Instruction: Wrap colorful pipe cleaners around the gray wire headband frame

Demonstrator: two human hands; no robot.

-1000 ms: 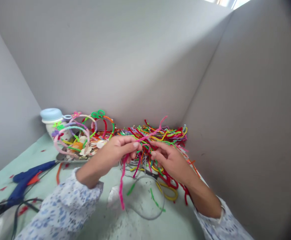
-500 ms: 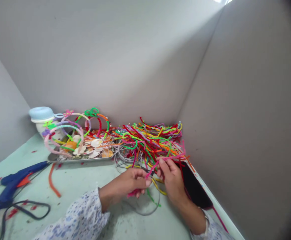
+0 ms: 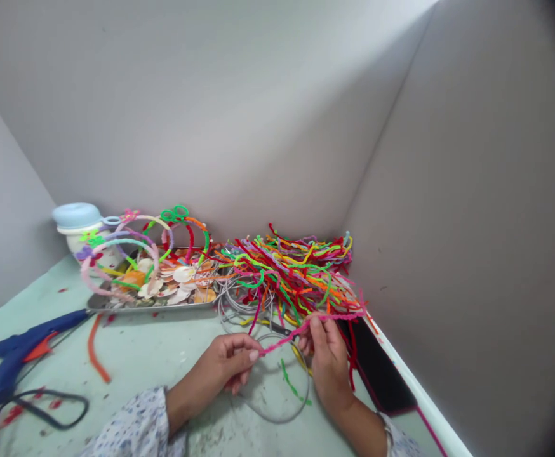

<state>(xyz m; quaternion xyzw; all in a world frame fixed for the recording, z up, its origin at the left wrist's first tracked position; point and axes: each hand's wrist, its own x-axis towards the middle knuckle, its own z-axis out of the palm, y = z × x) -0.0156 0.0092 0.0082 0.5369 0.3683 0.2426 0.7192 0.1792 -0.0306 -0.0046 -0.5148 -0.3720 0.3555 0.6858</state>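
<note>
A fuzzy pink pipe cleaner (image 3: 281, 341) runs between my two hands. My left hand (image 3: 227, 363) pinches its near end between thumb and fingers. Farther along, my right hand (image 3: 322, 343) grips it, and the free end sticks out to the right past the fingers. Below the pipe cleaner, a thin grey wire hoop (image 3: 306, 387) reaches from near my left fingers round to my right hand; whether either hand holds it I cannot tell. Inside the hoop lies a bit of green pipe cleaner (image 3: 287, 377).
Behind my hands lies a heap of coloured pipe cleaners (image 3: 287, 266) beside coiled grey wire (image 3: 232, 298). A metal tray (image 3: 158, 308) holds shells and decorated headbands (image 3: 139, 219). Left are a blue glue gun (image 3: 34, 336), its cord and a lidded jar (image 3: 80, 219). A black flat object (image 3: 382, 368) lies right.
My left hand has moved left and down, away from my right hand, and more of the pink pipe cleaner shows between them. My right hand has shifted slightly down.
</note>
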